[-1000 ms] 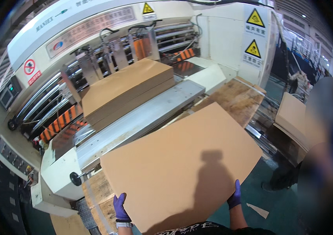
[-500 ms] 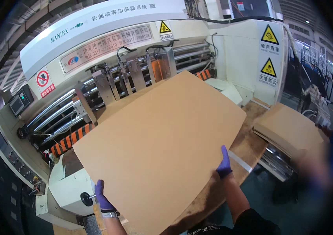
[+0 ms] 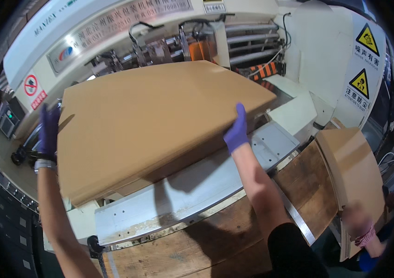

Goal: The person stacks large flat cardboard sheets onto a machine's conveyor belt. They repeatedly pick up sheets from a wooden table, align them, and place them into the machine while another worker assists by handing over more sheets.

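A thick stack of flat brown cardboard sheets (image 3: 155, 125) lies level at the feed opening of the machine, above its metal plate. At the stack's near right edge my right hand (image 3: 237, 132), in a purple glove, grips the cardboard, thumb up along the edge and other fingers hidden. My left hand (image 3: 48, 132), also purple-gloved, is upright beside the stack's left edge with fingers stretched out; whether it touches the cardboard I cannot tell.
The metal plate (image 3: 197, 185) and a wooden tabletop (image 3: 174, 252) lie on my side of the stack. To the right is another cardboard stack (image 3: 352, 162), with another person's hand (image 3: 358, 222) at it. Rollers (image 3: 252, 41) and upright guides stand behind.
The cardboard has moved forward from a tilted hold over the table to lying level at the machine. My left hand has opened along its side. The other stack at right has shifted nearer.
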Demonstrator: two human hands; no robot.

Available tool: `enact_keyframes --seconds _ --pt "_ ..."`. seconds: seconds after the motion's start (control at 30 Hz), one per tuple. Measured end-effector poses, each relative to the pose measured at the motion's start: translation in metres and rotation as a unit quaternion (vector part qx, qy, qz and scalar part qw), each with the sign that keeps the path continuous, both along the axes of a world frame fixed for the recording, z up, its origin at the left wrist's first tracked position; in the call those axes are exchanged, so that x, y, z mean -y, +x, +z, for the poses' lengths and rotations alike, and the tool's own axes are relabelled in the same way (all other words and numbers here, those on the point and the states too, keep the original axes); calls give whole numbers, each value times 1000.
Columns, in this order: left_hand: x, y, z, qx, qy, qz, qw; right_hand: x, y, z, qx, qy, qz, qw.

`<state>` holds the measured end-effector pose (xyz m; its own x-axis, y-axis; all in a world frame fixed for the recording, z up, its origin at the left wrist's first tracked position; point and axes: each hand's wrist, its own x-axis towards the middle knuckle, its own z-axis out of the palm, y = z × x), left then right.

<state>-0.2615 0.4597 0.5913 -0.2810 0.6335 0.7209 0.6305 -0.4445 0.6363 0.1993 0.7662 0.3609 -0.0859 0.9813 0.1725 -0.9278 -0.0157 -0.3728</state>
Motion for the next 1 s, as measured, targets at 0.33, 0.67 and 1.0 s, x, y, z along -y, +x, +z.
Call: enact_keyframes --seconds 0.33,0.67,1.0 --pt "46 205 -208 -470 1 483 739 -4 52 -75 464 195 -224 834" --pt "2 123 -250 -464 134 618 620 -129 0 -67 435 347 -659 505" --pt "33 148 -248 -543 99 585 594 -121 41 -79 546 399 -546 493"
